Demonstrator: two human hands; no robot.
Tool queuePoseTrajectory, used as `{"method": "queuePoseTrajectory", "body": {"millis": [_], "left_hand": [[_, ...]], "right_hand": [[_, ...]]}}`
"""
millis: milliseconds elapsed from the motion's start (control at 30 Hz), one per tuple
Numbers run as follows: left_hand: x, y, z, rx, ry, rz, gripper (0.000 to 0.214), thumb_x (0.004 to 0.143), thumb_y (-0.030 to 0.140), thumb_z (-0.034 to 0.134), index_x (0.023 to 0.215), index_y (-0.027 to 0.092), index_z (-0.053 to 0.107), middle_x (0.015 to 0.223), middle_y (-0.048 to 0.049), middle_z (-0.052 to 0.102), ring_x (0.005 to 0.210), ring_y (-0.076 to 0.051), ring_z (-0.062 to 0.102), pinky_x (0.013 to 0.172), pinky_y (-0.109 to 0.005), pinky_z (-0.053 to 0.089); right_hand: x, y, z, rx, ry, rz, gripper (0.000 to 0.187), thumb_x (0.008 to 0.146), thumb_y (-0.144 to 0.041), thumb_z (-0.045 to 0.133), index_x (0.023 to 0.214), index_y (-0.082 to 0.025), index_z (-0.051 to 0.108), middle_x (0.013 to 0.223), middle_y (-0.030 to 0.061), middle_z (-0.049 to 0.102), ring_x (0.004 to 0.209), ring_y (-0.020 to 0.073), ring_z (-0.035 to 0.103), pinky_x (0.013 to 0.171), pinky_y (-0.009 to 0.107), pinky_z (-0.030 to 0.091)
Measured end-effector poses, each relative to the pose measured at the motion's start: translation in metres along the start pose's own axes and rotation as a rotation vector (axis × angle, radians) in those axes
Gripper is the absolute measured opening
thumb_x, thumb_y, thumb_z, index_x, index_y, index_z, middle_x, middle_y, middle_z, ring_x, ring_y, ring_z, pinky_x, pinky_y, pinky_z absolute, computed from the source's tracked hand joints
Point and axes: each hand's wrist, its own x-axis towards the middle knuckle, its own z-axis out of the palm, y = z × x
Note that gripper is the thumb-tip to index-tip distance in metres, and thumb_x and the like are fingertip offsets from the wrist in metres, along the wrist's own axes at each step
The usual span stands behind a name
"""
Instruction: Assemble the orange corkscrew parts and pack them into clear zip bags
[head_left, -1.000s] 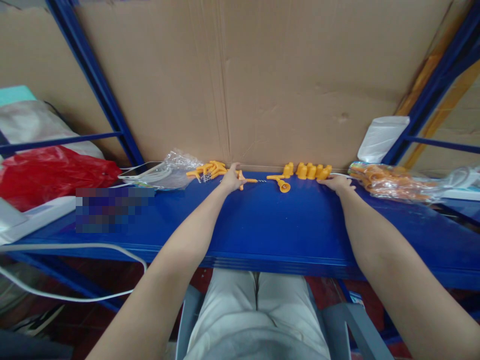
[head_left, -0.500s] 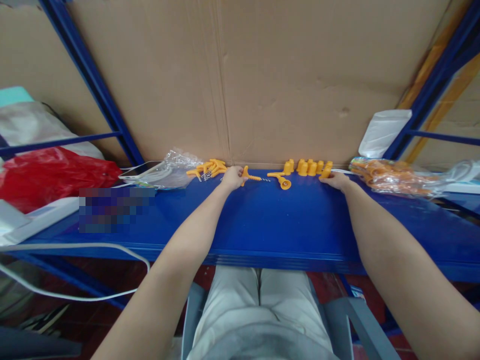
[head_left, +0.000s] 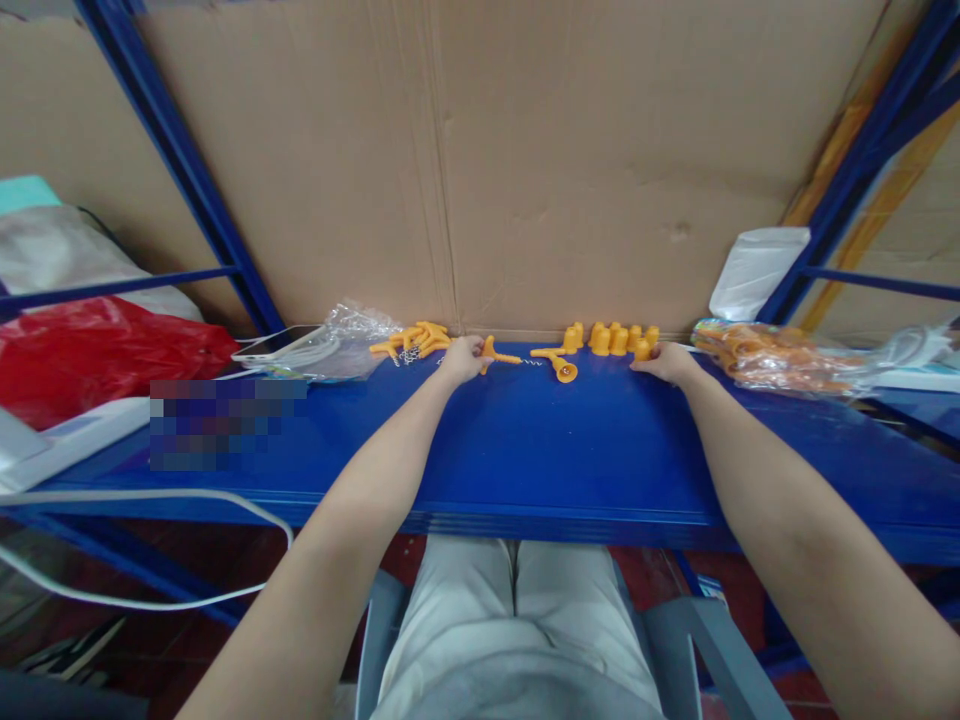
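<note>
My left hand point(head_left: 465, 358) is closed on the T-shaped handle of an orange corkscrew point(head_left: 501, 356), whose metal spiral points right. Just left of that hand lies a heap of orange corkscrews point(head_left: 421, 338) with metal spirals. To the right, my right hand point(head_left: 670, 362) has its fingers around an orange bell-shaped cap point(head_left: 642, 349) at the end of a group. Several more orange caps point(head_left: 609, 340) stand beside it at the back of the blue table point(head_left: 570, 440). Between my hands rests a corkscrew with a cap on it point(head_left: 564, 370), wide opening toward me.
Clear plastic bags and a white cable point(head_left: 330, 345) lie at left, beside a red bag point(head_left: 112, 345). A clear bag of orange parts point(head_left: 780, 355) lies at right. Cardboard point(head_left: 555, 170) walls off the back; blue posts point(head_left: 187, 170) flank the table.
My right hand has brought the orange cap down from a tilted hold to beside the other caps. My left hand stays on the corkscrew. The view has shifted slightly.
</note>
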Motion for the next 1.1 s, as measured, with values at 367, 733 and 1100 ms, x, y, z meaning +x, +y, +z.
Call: {"method": "queuePoseTrajectory", "body": {"millis": [367,733,1100], "left_hand": [[-0.005,0.000,-0.004,-0.459,-0.162,-0.126,0.018,0.076,0.001,0.067,0.089,0.012,0.061,0.081,-0.0033,0.070,0.072,-0.013,0.069,0.079,-0.033,0.058],[-0.005,-0.003,-0.003,-0.652,-0.236,-0.127,0.025,0.068,0.002,0.076,0.084,0.011,0.060,0.073,-0.0006,0.069,0.066,-0.011,0.067,0.079,-0.036,0.058],[-0.005,-0.002,-0.004,-0.649,-0.221,-0.147,0.023,0.068,0.001,0.075,0.082,0.011,0.060,0.070,-0.0001,0.068,0.062,-0.011,0.066,0.077,-0.036,0.058]], "right_hand": [[-0.017,-0.064,-0.024,-0.097,-0.099,-0.246,0.042,0.069,-0.019,0.065,0.111,-0.018,0.061,0.106,0.0101,0.068,0.095,0.0260,0.063,0.081,0.032,0.047],[-0.026,-0.086,-0.021,0.090,-0.044,-0.548,0.030,0.072,-0.019,0.064,0.103,-0.019,0.063,0.094,0.0065,0.069,0.079,0.0208,0.064,0.072,0.032,0.048],[-0.020,-0.083,-0.020,0.170,-0.035,-0.593,0.028,0.072,-0.025,0.069,0.099,-0.019,0.064,0.086,0.0047,0.069,0.073,0.0203,0.063,0.068,0.031,0.046]]}}
